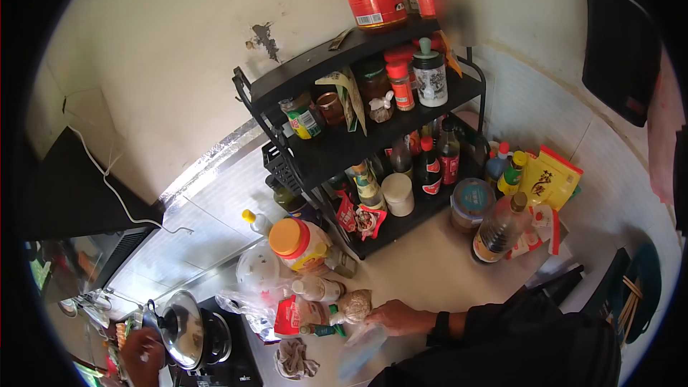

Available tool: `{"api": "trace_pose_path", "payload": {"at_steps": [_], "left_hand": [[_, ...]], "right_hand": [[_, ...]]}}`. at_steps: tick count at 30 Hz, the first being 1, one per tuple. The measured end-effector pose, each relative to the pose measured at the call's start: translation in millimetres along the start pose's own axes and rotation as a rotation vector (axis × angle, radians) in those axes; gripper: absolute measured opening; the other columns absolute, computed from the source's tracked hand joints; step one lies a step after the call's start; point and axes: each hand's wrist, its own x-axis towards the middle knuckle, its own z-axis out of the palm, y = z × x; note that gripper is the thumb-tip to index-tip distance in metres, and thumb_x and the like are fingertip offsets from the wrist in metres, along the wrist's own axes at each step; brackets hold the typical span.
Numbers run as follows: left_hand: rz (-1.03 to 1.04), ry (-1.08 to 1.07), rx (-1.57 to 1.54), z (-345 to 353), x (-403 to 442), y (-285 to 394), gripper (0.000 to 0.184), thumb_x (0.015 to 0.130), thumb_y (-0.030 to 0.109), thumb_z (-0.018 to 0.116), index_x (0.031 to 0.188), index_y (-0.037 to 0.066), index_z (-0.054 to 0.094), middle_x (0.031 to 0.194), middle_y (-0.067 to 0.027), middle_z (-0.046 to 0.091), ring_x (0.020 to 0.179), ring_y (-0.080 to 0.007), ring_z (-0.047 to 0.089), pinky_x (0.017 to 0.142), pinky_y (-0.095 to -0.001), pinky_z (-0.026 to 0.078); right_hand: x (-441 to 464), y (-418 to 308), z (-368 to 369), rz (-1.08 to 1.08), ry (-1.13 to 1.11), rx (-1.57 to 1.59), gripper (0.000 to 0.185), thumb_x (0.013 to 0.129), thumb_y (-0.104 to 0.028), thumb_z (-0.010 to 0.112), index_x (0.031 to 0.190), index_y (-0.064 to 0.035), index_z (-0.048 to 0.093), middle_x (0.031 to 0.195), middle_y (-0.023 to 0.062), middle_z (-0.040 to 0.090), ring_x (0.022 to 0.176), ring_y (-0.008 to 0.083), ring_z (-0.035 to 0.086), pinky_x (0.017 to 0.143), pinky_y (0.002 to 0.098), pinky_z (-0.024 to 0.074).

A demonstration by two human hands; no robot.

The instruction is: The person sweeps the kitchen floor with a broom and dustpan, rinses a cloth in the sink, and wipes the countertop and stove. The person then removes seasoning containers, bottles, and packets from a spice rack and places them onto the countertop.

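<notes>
My right hand [390, 317] reaches over the counter from the right, its fingers closed on a clear plastic bag [358, 353] that hangs down toward me. Just beyond those fingertips lies a tied bag of brown grains [355, 306]. A red and white packet [297, 315] and a small green-labelled bottle [319, 330] lie to its left. My left hand [142, 355] is at the lower left, beside the stove. Closest to it is a pot with a shiny lid [180, 326] and dark knob. That hand is dark and its fingers do not show clearly.
A black three-tier rack [308, 165] full of jars and bottles stands against the wall. A large orange-lidded jar [290, 238] and a crumpled cloth [295, 358] are on the counter. At right stand a dark sauce bottle [499, 233] and a yellow packet [550, 180].
</notes>
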Motion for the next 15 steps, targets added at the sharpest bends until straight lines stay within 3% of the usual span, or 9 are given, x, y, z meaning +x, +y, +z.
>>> {"api": "trace_pose_path", "payload": {"at_steps": [1, 3, 4, 5, 6, 8, 11, 13, 15], "left_hand": [[0.004, 0.025, 0.068, -11, 14, 20, 0.018, 0.077, 0.008, 0.060, 0.093, 0.001, 0.064, 0.081, -0.0022, 0.062, 0.072, -0.0087, 0.056, 0.067, -0.0253, 0.045], [0.052, -0.064, 0.124, -36, 44, 47, 0.034, 0.078, 0.020, 0.072, 0.103, -0.001, 0.064, 0.099, -0.0101, 0.066, 0.082, -0.0165, 0.061, 0.071, -0.0298, 0.049], [0.088, -0.004, 0.178, -33, 55, 66, 0.023, 0.083, 0.021, 0.065, 0.094, 0.001, 0.062, 0.090, -0.0056, 0.062, 0.081, -0.0130, 0.056, 0.072, -0.0282, 0.043], [0.190, 0.054, 0.198, -33, 70, 72, 0.020, 0.084, 0.018, 0.062, 0.096, 0.002, 0.062, 0.087, -0.0033, 0.060, 0.079, -0.0122, 0.056, 0.070, -0.0282, 0.044], [0.110, -0.160, 0.128, -36, 89, 108, 0.022, 0.085, 0.017, 0.061, 0.101, 0.001, 0.063, 0.090, -0.0039, 0.061, 0.081, -0.0123, 0.057, 0.071, -0.0279, 0.045], [0.213, -0.165, 0.083, -20, 124, 123, 0.034, 0.087, 0.023, 0.063, 0.112, 0.000, 0.063, 0.096, -0.0072, 0.064, 0.086, -0.0137, 0.059, 0.076, -0.0292, 0.048], [0.424, -0.122, 0.095, 25, 148, 185, 0.038, 0.090, 0.023, 0.060, 0.119, -0.001, 0.062, 0.099, -0.0088, 0.066, 0.087, -0.0152, 0.061, 0.080, -0.0292, 0.048], [0.477, -0.233, 0.138, 47, 172, 218, 0.038, 0.092, 0.024, 0.060, 0.119, -0.002, 0.062, 0.101, -0.0093, 0.066, 0.087, -0.0156, 0.062, 0.082, -0.0281, 0.048], [0.543, -0.339, 0.078, 72, 196, 243, 0.038, 0.095, 0.025, 0.058, 0.120, -0.002, 0.060, 0.103, -0.0082, 0.065, 0.089, -0.0139, 0.060, 0.084, -0.0290, 0.046]], "right_hand": [[1, -5, -6, 0.030, -0.029, -0.002, 0.041, 0.074, -0.022, 0.072, 0.113, -0.0117, 0.066, 0.099, 0.0110, 0.068, 0.086, 0.0340, 0.065, 0.074, 0.0444, 0.0516], [6, -6, -15, 0.038, 0.000, -0.027, 0.035, 0.075, -0.023, 0.072, 0.108, -0.0123, 0.068, 0.094, 0.0109, 0.069, 0.083, 0.0340, 0.065, 0.073, 0.0440, 0.0517], [10, -5, -13, 0.014, 0.051, -0.030, 0.031, 0.075, -0.026, 0.073, 0.102, -0.0125, 0.070, 0.088, 0.0113, 0.069, 0.080, 0.0339, 0.065, 0.070, 0.0443, 0.0518], [20, -15, -21, 0.159, -0.014, -0.105, 0.031, 0.076, -0.036, 0.072, 0.096, -0.0129, 0.071, 0.085, 0.0126, 0.069, 0.077, 0.0330, 0.066, 0.068, 0.0449, 0.0513], [30, -18, -32, 0.239, -0.155, -0.179, 0.038, 0.075, -0.046, 0.072, 0.090, -0.0109, 0.072, 0.079, 0.0144, 0.068, 0.074, 0.0331, 0.066, 0.066, 0.0455, 0.0510], [37, -8, -47, 0.252, -0.089, -0.102, 0.049, 0.071, -0.055, 0.074, 0.081, -0.0068, 0.072, 0.075, 0.0164, 0.068, 0.070, 0.0359, 0.067, 0.064, 0.0449, 0.0525], [50, 25, -53, 0.465, -0.236, -0.139, 0.055, 0.070, -0.056, 0.075, 0.080, -0.0028, 0.072, 0.078, 0.0182, 0.069, 0.078, 0.0357, 0.068, 0.070, 0.0447, 0.0530], [55, 24, -72, 0.505, -0.259, -0.153, 0.055, 0.071, -0.056, 0.076, 0.092, -0.0050, 0.072, 0.085, 0.0173, 0.070, 0.082, 0.0349, 0.068, 0.072, 0.0434, 0.0527], [49, 34, -62, 0.455, -0.013, 0.006, 0.061, 0.072, -0.054, 0.076, 0.106, -0.0048, 0.067, 0.092, 0.0179, 0.070, 0.086, 0.0348, 0.068, 0.074, 0.0431, 0.0526]]}}
